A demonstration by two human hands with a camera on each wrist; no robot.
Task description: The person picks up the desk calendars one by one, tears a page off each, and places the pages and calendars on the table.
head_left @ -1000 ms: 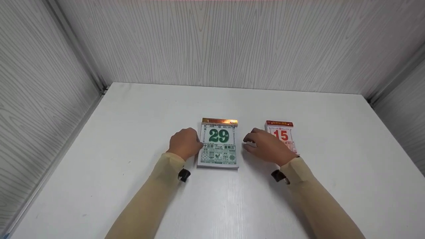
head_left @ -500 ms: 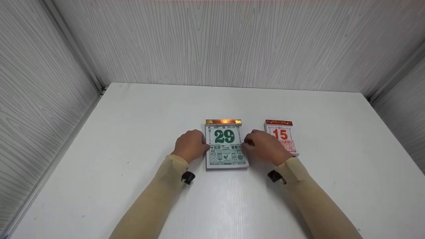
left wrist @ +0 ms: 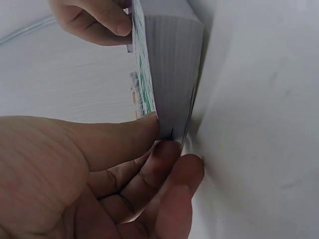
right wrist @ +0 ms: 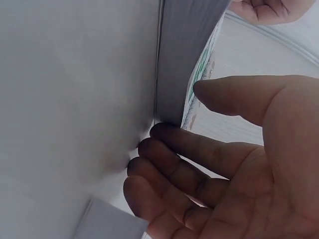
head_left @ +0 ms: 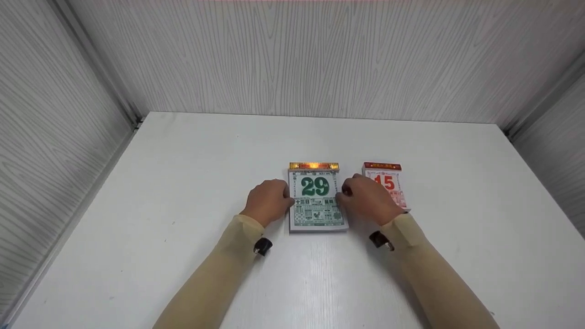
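Note:
A thick tear-off calendar with a green 29 and a shiny gold header lies face up in the head view. My left hand grips its left edge. In the left wrist view, the thumb rests at the top page's edge and curled fingers meet the side of the page block. At the right edge, my right hand holds the calendar the same way. The right wrist view has its thumb on the top sheet and the fingertips low against the block, near the tabletop.
A smaller calendar with a red 15 and red header lies just right, partly covered by my right hand. The white table meets a grey wood-grain back wall, with side walls left and right.
The green-numbered calendar has slid right, closer to the smaller one, with my left hand moving along. My right hand, at first apart from it, now holds its right edge.

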